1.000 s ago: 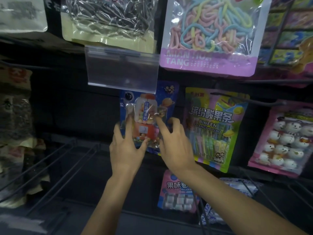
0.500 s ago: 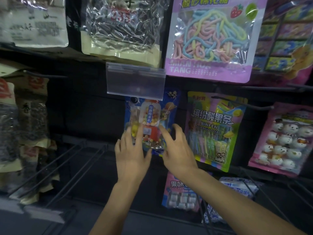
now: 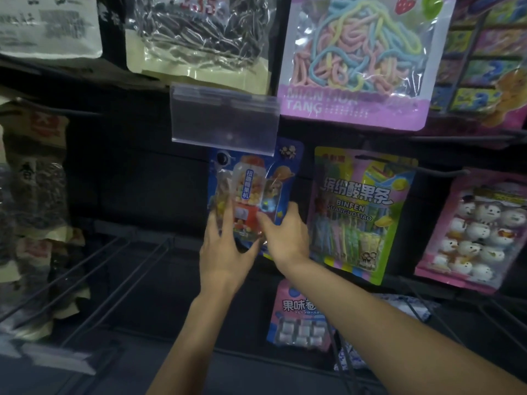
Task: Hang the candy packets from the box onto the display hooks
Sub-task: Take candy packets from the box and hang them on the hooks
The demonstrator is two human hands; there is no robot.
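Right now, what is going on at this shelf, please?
A person is working at a display rack of hanging snack packets. Both hands are on a blue candy packet just under a clear label holder. The left hand lays straight fingers on its front, and the right hand grips its lower right edge. The holder hides the packet's top, so I cannot tell whether it hangs yet.

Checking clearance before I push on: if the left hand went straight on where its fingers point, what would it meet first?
The blue candy packet: the left hand points upward, straight fingers lying on its front. Farther up that line hangs the clear label holder, though its depth is unclear.
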